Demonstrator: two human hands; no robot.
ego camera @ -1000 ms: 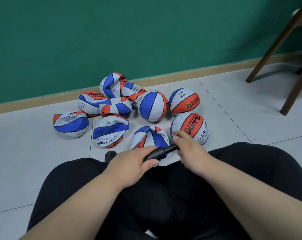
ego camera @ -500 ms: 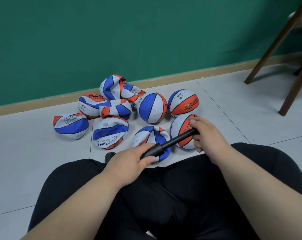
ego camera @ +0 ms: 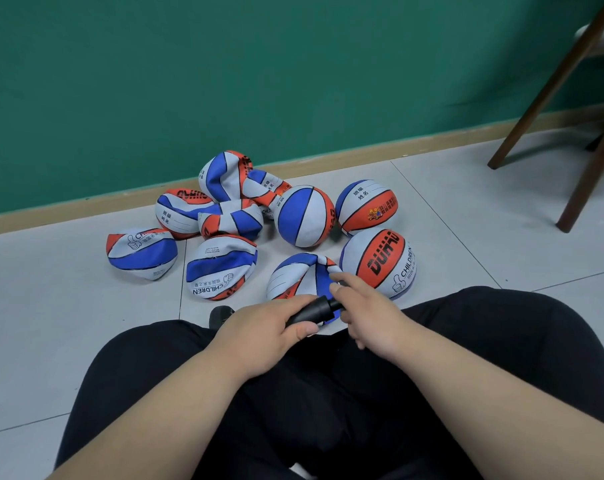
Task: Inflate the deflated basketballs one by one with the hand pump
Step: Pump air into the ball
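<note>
While left fingers [ego camera: 295, 302] wrap the pump [ego camera: 313, 311], right fingers [ego camera: 344, 289] close over its end.

Half a second earlier the right grip [ego camera: 366, 313] had been drawn out to the right, away from the pump [ego camera: 312, 310]. A long stretch of black rod lay bare between barrel and handle, and the knuckles covered part of the orange-panelled ball [ego camera: 380, 263]. The right grip then came back in toward the left grip [ego camera: 262, 327], so that the rod no longer showed and the right fingers sat just beside the barrel's end, much as they had a second before. The orange-panelled ball was uncovered again, its lettering in full sight. The right forearm swung inward over the lap with that stroke.
</note>
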